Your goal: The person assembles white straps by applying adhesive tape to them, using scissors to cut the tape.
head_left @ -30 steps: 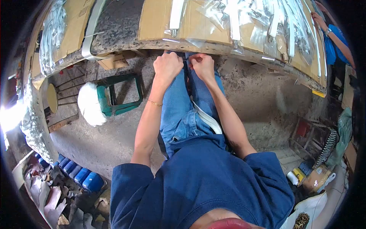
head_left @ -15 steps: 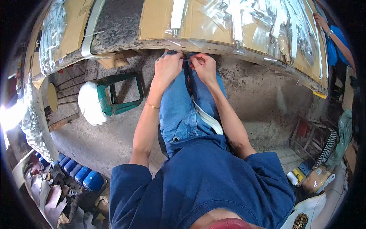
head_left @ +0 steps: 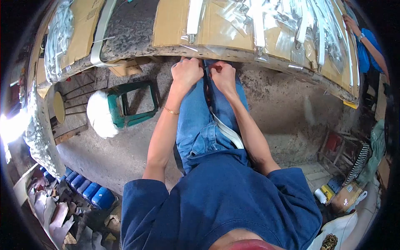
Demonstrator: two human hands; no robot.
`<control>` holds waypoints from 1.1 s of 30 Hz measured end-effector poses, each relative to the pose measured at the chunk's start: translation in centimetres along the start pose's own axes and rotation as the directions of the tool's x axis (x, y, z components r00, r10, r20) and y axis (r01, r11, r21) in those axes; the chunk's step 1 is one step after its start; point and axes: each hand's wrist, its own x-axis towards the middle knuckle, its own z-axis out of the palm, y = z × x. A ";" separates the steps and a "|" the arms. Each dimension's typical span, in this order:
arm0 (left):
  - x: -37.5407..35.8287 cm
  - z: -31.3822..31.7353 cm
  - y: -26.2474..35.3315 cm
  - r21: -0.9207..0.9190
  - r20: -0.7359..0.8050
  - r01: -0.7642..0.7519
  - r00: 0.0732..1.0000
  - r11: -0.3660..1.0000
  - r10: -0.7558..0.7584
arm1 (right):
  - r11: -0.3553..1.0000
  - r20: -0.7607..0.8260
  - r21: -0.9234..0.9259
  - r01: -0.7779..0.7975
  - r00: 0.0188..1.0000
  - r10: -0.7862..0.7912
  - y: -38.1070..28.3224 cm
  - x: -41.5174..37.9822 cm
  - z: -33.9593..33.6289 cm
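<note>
My left hand (head_left: 187, 74) is curled closed above my knee, just below the table's front edge, with its back facing up. Beside it and a little apart, my right hand (head_left: 223, 77) has its thumb and fingers pinched together over my other leg. Whatever lies in either hand is hidden or too small to make out. A white belt-like strap (head_left: 229, 134) runs across my lap over the blue jeans (head_left: 189, 121). On the table edge above my hands lies a white strap in a clear plastic sleeve (head_left: 194, 18).
The table (head_left: 129, 33) carries cardboard sheets (head_left: 171, 29) and several sleeved white straps (head_left: 259, 29). A green stool (head_left: 133, 121) with a white bundle (head_left: 100, 114) stands left. Blue jugs (head_left: 102, 198) line the lower left. Another person's arm (head_left: 373, 50) reaches the table's right end.
My left hand has curled further and its wrist has shifted slightly right. My right hand stays pinched at nearly the same place.
</note>
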 end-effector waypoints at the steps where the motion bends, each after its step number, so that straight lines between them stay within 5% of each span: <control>1: 0.1 0.4 -0.1 0.044 0.000 -0.001 1.000 0.999 0.001 | 1.000 -0.002 0.001 0.000 1.000 0.000 -0.1 -0.1 0.0; 8: -1.3 0.9 -0.7 -0.011 -0.044 -0.020 0.999 1.000 0.020 | 0.991 -0.072 -0.066 0.115 0.990 -0.120 0.0 -0.8 0.0; 10: -1.7 0.3 -1.6 0.071 -0.059 0.164 0.985 0.984 -0.160 | 0.987 -0.094 -0.093 0.133 0.985 -0.141 0.6 -0.8 -0.2; 12: -2.0 0.3 -4.1 0.043 -0.072 0.177 0.982 0.983 -0.174 | 0.988 -0.012 0.023 0.156 0.988 -0.155 1.0 -0.7 -0.3; 14: -3.2 -0.5 -5.9 -0.288 0.022 0.081 0.997 0.954 -0.078 | 0.978 0.080 0.205 0.042 0.995 -0.059 0.1 -1.5 -1.6; 16: -5.0 -1.9 -5.8 -0.370 0.022 0.049 0.999 0.928 -0.045 | 0.928 0.192 0.361 -0.096 0.981 0.027 -2.1 -3.5 -2.7; 18: -7.1 -4.4 -4.1 -0.734 0.141 0.102 0.990 0.671 0.004 | 0.881 0.287 0.465 -0.091 0.957 -0.052 -4.5 -5.6 -3.8; 19: -8.0 -5.6 -3.0 -0.767 0.171 0.150 0.985 0.624 -0.026 | 0.883 0.290 0.460 -0.096 0.956 -0.047 -5.6 -5.9 -3.8; 26: -9.8 -7.3 -0.4 -0.853 -0.042 -0.035 0.999 0.521 -0.002 | 0.803 0.155 0.584 0.116 0.955 -0.251 -9.7 -5.0 -2.4; 33: -9.8 -9.2 0.0 -0.699 -0.171 -0.069 0.983 0.711 -0.072 | 0.842 0.009 0.366 0.397 0.903 -0.430 -12.5 -4.4 -1.6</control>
